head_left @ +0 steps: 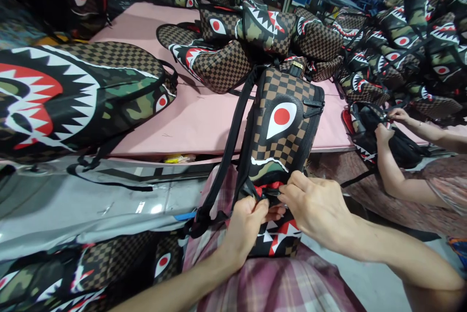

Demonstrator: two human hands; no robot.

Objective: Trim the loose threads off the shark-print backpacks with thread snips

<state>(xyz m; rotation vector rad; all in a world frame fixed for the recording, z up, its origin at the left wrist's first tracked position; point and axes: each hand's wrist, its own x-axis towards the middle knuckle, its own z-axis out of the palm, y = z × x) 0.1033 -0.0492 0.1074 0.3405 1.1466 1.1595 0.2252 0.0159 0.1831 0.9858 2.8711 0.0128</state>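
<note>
A brown-and-black checkered backpack (288, 141) with a red-and-white eye leans between my lap and the table edge. Near its lower part, a bit of red lining shows through an opening. My left hand (248, 219) is closed on the black edge at the left of that opening, thumb against fingers. My right hand (314, 205) pinches the same opening's edge from the right. Whether a zipper lies between the fingers is too small to tell. A black strap (229, 141) hangs along the backpack's left side. Below my hands, shark-tooth print shows on the bag.
A pink-topped table (204, 122) carries a large shark-print backpack (83, 98) at left and several smaller ones behind. At right, a co-worker's hands (390, 124) work on a black bag (379, 132). More bags (109, 263) lie at lower left.
</note>
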